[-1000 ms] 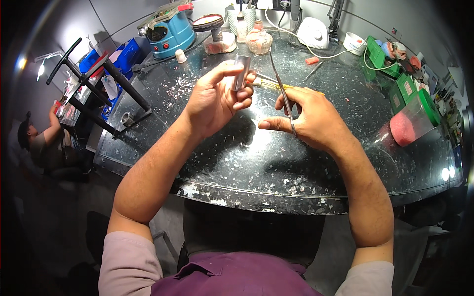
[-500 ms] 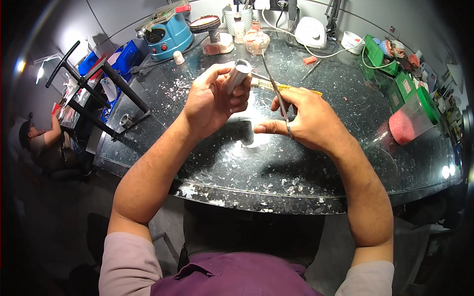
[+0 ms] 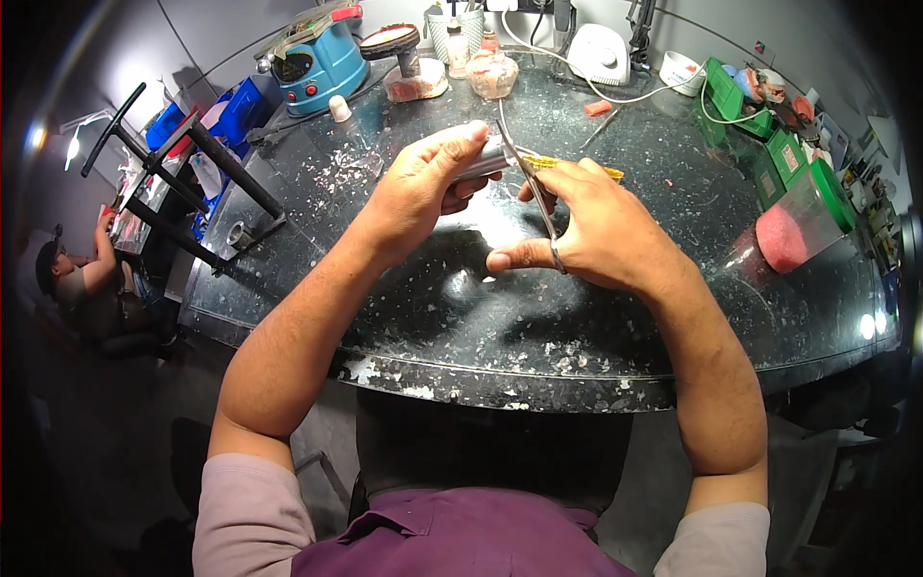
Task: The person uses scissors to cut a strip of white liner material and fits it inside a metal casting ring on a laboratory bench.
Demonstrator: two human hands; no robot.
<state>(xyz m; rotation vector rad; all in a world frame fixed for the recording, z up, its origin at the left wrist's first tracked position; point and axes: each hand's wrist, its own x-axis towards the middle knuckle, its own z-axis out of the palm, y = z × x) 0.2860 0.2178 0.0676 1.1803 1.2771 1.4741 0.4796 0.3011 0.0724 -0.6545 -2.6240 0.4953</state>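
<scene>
A person in a purple apron (image 3: 461, 534) and pale sleeves (image 3: 252, 514) works at a dark bench (image 3: 423, 327), its front edge flecked with white. Over the bench, the right hand (image 3: 611, 226) holds a scissor-like metal tool (image 3: 540, 204), with a loop at the base of the thumb, fingers bent around the tool and the thumb spread well apart from them. The left hand (image 3: 423, 188) grips a shiny metal cylinder (image 3: 484, 160) between thumb and curled fingers, its end turned toward the tool (whether the two touch cannot be told from this angle). To the right, a clear jar (image 3: 784, 240) with a green lid and pink contents lies tilted; to the left stands a black frame (image 3: 236, 159), a small metal ring (image 3: 240, 234) at its foot. Just beyond the hands is a yellow strip (image 3: 613, 174), with a red block (image 3: 597, 108) farther back. Along the rear are a blue machine (image 3: 322, 82), a pink-stained round vessel (image 3: 492, 75), a white device (image 3: 598, 55) and a white tub (image 3: 681, 73). At far left, a co-worker (image 3: 91, 274) in a dark cap sits at another table.
</scene>
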